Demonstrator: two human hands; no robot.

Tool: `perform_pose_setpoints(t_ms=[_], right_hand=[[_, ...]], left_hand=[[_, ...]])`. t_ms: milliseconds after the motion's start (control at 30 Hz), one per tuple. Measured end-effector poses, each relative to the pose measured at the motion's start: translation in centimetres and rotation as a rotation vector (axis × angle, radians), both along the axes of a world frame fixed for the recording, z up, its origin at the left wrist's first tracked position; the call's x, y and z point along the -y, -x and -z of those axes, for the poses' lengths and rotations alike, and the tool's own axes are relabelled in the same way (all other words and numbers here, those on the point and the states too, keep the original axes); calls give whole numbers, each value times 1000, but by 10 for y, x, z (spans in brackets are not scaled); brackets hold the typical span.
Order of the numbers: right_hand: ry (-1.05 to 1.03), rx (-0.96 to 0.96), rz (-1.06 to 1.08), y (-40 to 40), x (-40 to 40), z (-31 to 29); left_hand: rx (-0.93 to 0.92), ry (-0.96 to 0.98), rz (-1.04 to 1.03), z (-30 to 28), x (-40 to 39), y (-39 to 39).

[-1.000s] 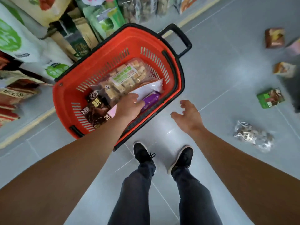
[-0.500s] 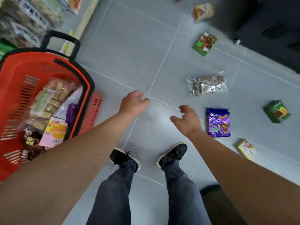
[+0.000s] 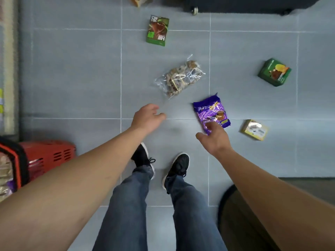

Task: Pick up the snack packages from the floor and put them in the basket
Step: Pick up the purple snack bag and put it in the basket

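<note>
Snack packages lie scattered on the grey tiled floor: a purple bag (image 3: 211, 113), a clear bag of small wrapped pieces (image 3: 180, 77), a green-and-brown box (image 3: 157, 30), a green box (image 3: 274, 72) and a small yellow box (image 3: 254, 130). My right hand (image 3: 214, 137) hovers open just over the purple bag's near end, fingers spread. My left hand (image 3: 147, 117) is open and holds nothing, just below the clear bag. The red basket (image 3: 45, 154) sits at the far left edge, with packages inside it.
My two feet in black shoes (image 3: 178, 167) stand on the floor below the hands. A dark wheeled unit (image 3: 235, 4) runs along the top right. Shelving lines the left edge. A dark round object (image 3: 233, 214) sits at the bottom right.
My left hand left the basket, where it set down a package. The view swung right, so the basket slid to the left edge. My right hand reached out over the purple bag.
</note>
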State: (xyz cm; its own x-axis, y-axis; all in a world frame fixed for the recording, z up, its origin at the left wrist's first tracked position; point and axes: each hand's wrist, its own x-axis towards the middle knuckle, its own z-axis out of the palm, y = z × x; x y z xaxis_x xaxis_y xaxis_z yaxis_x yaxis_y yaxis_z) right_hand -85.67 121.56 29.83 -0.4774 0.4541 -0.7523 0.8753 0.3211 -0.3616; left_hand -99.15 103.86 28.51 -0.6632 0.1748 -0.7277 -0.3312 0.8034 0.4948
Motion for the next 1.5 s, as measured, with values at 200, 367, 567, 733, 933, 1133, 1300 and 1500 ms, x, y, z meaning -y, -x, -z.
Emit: perform_pose_setpoints(t_ms=[200,367,567,733,933,1133,1300,1500], right_hand=[[17,7,190,-3,-36,41],[1,-21,364,5,-55,98],[26,-58,538,9,-66,181],[0,-74,648,-3,-79,256],[-83,-63,831,-27,-103,355],[-319,-35,1031,-46,-121,434],[-190,-86,1306,-52,-133,471],[121,-268,1555,-49,-138,485]], left_hand=[[51,49,198,40,-60,17],[111,47,287,100,-107,32],[109,15,429,182,-157,35],[69,12,565,257,-195,28],[51,-31,666,344,-244,12],[-130,-113,724,411,-278,9],[-460,-102,618,453,-277,20],[-28,-115,607,479,-267,26]])
